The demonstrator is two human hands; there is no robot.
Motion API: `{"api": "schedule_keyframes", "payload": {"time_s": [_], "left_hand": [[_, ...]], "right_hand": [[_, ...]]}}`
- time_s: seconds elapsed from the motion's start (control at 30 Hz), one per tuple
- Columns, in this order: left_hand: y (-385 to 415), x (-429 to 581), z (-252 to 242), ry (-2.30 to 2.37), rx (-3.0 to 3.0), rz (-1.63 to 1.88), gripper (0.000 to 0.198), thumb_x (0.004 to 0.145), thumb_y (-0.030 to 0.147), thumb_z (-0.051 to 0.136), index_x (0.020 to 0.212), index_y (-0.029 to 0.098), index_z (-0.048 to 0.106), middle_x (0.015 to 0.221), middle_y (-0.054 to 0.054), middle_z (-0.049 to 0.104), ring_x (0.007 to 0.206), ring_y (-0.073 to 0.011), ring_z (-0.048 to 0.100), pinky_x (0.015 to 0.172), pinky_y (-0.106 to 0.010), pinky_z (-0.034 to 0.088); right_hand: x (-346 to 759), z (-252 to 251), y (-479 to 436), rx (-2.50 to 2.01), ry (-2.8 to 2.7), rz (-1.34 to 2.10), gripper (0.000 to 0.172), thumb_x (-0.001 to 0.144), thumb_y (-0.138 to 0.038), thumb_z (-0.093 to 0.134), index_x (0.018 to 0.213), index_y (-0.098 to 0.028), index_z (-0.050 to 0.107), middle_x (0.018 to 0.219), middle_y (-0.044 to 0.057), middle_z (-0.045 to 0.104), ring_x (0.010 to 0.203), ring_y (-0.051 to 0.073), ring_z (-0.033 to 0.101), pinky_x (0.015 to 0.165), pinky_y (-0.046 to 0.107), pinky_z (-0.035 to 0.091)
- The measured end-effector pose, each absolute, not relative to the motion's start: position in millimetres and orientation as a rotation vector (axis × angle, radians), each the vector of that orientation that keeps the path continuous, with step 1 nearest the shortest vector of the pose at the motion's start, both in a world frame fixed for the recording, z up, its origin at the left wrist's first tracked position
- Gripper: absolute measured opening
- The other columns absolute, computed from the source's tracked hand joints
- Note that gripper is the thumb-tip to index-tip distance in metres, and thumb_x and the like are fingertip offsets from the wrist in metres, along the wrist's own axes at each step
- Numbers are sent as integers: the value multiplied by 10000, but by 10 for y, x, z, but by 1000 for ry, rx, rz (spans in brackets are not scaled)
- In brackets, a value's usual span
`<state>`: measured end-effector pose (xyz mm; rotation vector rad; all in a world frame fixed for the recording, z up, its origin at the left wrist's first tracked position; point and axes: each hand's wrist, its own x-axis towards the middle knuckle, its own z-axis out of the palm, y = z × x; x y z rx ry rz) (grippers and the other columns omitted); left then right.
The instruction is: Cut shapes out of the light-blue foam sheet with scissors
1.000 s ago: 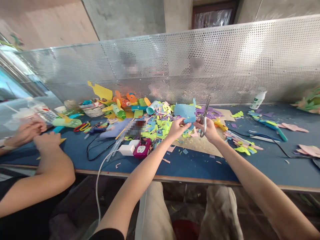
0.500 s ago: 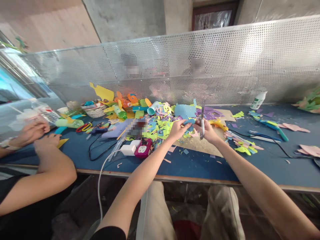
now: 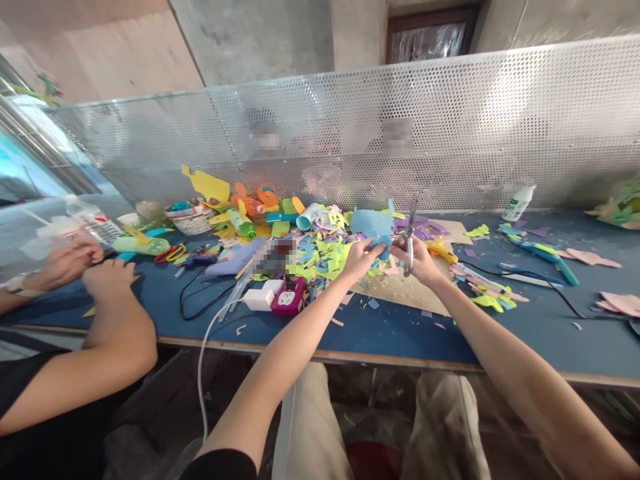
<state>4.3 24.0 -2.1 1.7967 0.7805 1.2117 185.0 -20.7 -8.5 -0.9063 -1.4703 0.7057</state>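
Observation:
My left hand pinches a small piece of blue paper over the middle of the table. Close on its right, my right hand is wrapped round a pair of scissors, their blades pointing up and away from me. The right fingertips come near the blue paper's edge; whether they touch it I cannot tell. Behind the hands stands a larger light-blue sheet. Yellow-green paper scraps lie heaped to the left, and a brown board is underneath.
A pink power socket block with a white plug sits left of my forearm. A yellow glue gun and a white bottle are on the right. At far left a co-worker's hands rest near red-and-yellow scissors. A perforated metal screen closes the back.
The scissors in my right hand have tilted slightly and the blue paper has turned in my left fingers. The co-worker's near hand has shifted. The whole view has moved a little.

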Motion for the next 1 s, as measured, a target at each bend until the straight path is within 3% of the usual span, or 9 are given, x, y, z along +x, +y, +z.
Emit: {"api": "schedule_keyframes", "payload": {"time_s": [0.23, 0.33, 0.43, 0.6, 0.8, 0.93, 1.0], "left_hand": [[442, -301, 155, 950, 1510, 1441, 384, 795, 533, 669, 925, 172, 650, 792, -56, 656, 640, -143, 606, 470, -232, 409], [393, -261, 160, 865, 1476, 1395, 453, 804, 561, 656, 1064, 194, 601, 935, -73, 662, 639, -140, 640, 479, -242, 451], [345, -154, 110, 795, 1479, 1345, 507, 792, 564, 670, 1116, 192, 551, 942, -71, 644, 634, -132, 635, 511, -248, 472], [351, -66, 43, 681, 1521, 1346, 461, 744, 506, 734, 1028, 178, 581, 789, -17, 613, 648, -111, 559, 614, -255, 460], [333, -82, 55, 708, 1546, 1342, 368, 817, 530, 646, 764, 173, 577, 645, 6, 528, 589, -100, 487, 567, -236, 404], [312, -64, 54, 696, 1446, 1296, 396, 856, 569, 582, 1021, 210, 559, 794, -32, 630, 618, -124, 572, 597, -268, 486], [319, -48, 43, 703, 1466, 1317, 404, 873, 579, 552, 1040, 212, 530, 775, -26, 617, 585, -115, 556, 591, -270, 497]], "right_hand": [[1944, -108, -160, -857, -1328, 668, 351, 737, -440, 766, 813, -251, 480, 759, -5, 602, 669, 170, 540, 671, 335, 453], [1996, -153, -94, -963, -1245, 637, 310, 772, -443, 730, 786, -247, 490, 666, -22, 560, 590, 162, 520, 586, 308, 427], [2025, -175, -69, -1110, -1262, 619, 287, 798, -474, 683, 778, -235, 525, 673, -6, 577, 552, 161, 505, 529, 298, 411], [2009, -166, -100, -1336, -1457, 376, 307, 799, -488, 660, 719, -206, 569, 657, 0, 581, 591, 168, 496, 550, 299, 386], [1980, -178, -129, -1402, -1658, 244, 288, 798, -464, 644, 743, -221, 501, 664, -13, 562, 579, 155, 459, 564, 291, 336], [1992, -210, -105, -1431, -1747, 148, 339, 777, -469, 639, 681, -220, 430, 623, -25, 497, 566, 135, 407, 549, 275, 278], [1994, -222, -96, -1460, -1761, 134, 359, 788, -490, 613, 650, -212, 431, 595, -29, 470, 558, 126, 386, 545, 269, 258]]}}
